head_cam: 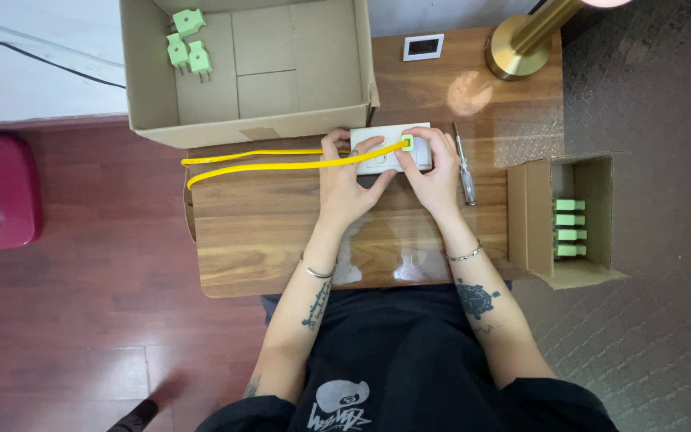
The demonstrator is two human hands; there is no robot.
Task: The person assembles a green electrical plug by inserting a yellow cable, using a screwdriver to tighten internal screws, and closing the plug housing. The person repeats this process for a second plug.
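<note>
Nearest the camera, the person's two forearms are reaching forward over the wooden table (281,240), a bangle on each wrist, both converging on one spot toward the far middle of the tabletop. The left hand (344,186) is lying palm down with its fingers spread and curled over the near-left part of a white socket block (377,152), pinning it flat while the thumb is pointing right toward the other hand. The right hand (433,172) is closing around the block's right end, its fingertips pinching a small green plug (407,144) that is sitting against the block's face. From the plug a yellow cable (265,164) is running left in a long doubled loop, off past the table's left edge. Judging by look, the plug is light, rigid plastic, best gripped by its flat sides close to the body; the cable seems springy and fairly stiff, likely to tug sideways, so the block wants steady holding down. Just right of the hands a slim screwdriver (465,172) is lying. At the right edge a small carton (573,216) is holding a row of green plugs. Farther off, a large open cardboard box (249,64) is holding three loose green plugs (187,44), and a brass lamp base (517,48) is standing at the far right.
</note>
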